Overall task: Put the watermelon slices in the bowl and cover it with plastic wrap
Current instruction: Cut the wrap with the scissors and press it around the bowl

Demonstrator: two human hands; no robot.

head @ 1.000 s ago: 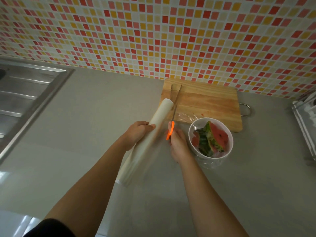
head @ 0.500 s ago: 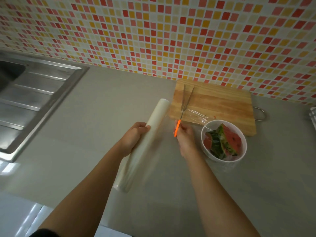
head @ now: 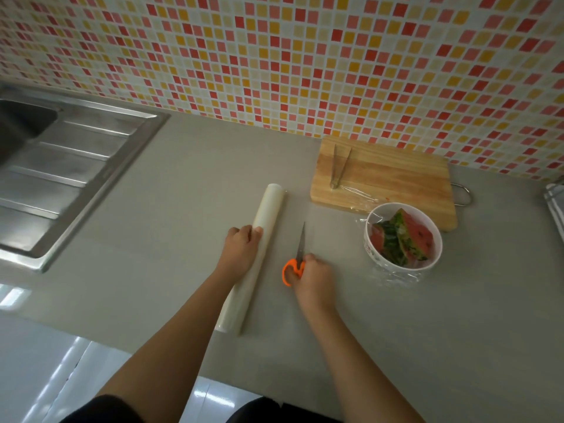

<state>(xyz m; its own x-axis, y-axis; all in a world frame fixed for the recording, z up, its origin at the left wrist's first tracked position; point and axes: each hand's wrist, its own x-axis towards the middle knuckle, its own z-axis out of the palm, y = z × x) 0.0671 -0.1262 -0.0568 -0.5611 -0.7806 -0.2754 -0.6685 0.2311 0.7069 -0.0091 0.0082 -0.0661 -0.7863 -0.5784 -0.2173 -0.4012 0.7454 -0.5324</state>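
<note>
My left hand (head: pixel 241 251) curls over the roll of plastic wrap (head: pixel 270 209), which lies flat on the grey counter (head: pixel 183 193), one end pointing to the far side. I hold it like this so it cannot roll off towards the sink (head: pixel 61 166) on the left. My right hand (head: pixel 311 276) grasps the orange handles of the scissors (head: pixel 300 248), their closed blades pointing away from me and low over the counter, just right of the roll. That seems the natural way to set them down after a cut. The watermelon slices (head: pixel 406 239) stand in the white bowl (head: pixel 370 248) to the right, at the near edge of the wooden cutting board (head: pixel 390 178). Clear film (head: pixel 393 274) is draped over the bowl and crumples on the counter at its near side. It looks loose, so I judge it needs pressing down around the rim. Metal tongs (head: pixel 338 167) lie on the board's left part, out of the way. Half a second ago I held the roll tilted above the counter, with the scissors raised and their blades reaching the board's edge. Now both are lowered, with my hands nearer to me.
</note>
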